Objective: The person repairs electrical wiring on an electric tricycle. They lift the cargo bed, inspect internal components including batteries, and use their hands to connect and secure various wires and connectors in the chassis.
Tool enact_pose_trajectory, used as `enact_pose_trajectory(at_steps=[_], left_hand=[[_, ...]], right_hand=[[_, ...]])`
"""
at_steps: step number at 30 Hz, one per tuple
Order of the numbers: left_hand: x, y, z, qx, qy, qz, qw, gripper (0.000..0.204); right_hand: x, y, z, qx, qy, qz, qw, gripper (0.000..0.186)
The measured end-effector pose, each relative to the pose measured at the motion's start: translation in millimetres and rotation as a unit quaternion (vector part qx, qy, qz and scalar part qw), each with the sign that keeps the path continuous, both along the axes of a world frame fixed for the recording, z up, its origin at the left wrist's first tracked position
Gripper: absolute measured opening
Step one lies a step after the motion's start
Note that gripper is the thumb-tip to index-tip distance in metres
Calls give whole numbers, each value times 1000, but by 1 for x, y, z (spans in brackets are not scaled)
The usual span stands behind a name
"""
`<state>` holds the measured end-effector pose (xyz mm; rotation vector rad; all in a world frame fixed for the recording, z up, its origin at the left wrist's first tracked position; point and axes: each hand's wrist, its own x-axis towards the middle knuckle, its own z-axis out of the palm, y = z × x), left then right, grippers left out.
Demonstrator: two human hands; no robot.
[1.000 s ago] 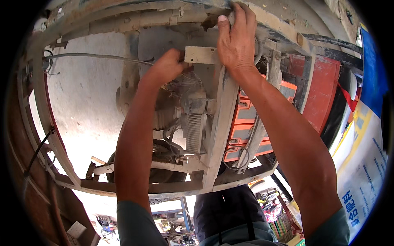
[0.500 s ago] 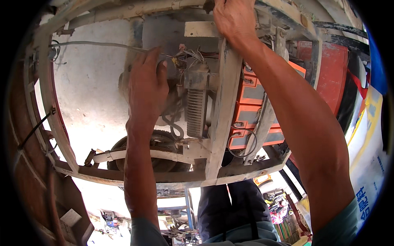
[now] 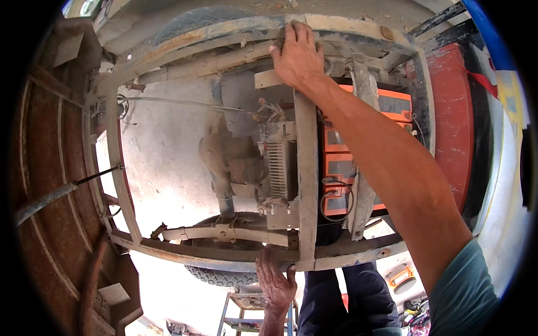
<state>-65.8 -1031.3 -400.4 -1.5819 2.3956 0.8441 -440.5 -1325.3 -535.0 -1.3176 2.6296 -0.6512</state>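
My right hand [image 3: 300, 56] lies with its fingers stretched over the far rail [image 3: 235, 33] of a worn metal vehicle frame, its thumb apart. At the near rail [image 3: 213, 261], my left hand [image 3: 274, 277] is open, fingers extended against the metal beside a crossbar [image 3: 306, 185]. Between the hands sits a finned metal controller box [image 3: 280, 162], with a loose bundle of wires [image 3: 272, 110] at its far end. Several orange and grey batteries [image 3: 340, 168] lie right of the crossbar, partly under a metal strap [image 3: 364, 190] and my right forearm.
A dusty axle housing [image 3: 232, 157] and a tyre [image 3: 224, 275] show beneath the frame. A thin cable [image 3: 174, 102] spans the opening. Left stands a brown ribbed panel [image 3: 50, 185] with a strut [image 3: 47, 201]; right is a red panel [image 3: 451, 129]. A small metal stand [image 3: 246, 302] is near my legs.
My left hand has left the wires by the controller box and come back to the near rail. My right hand stays at the far rail. The whole view has shifted.
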Motion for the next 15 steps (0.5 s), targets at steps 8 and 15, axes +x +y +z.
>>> enact_pose_trajectory(at_steps=[8,15], left_hand=[[27,11,-40,-155,15,-56,986,42],[17,20,-53,-206,36,-49,977,40]], right_hand=[[116,184,104,-135,-184,102,968,56],[125,352,113,28,-134,98,986,68]])
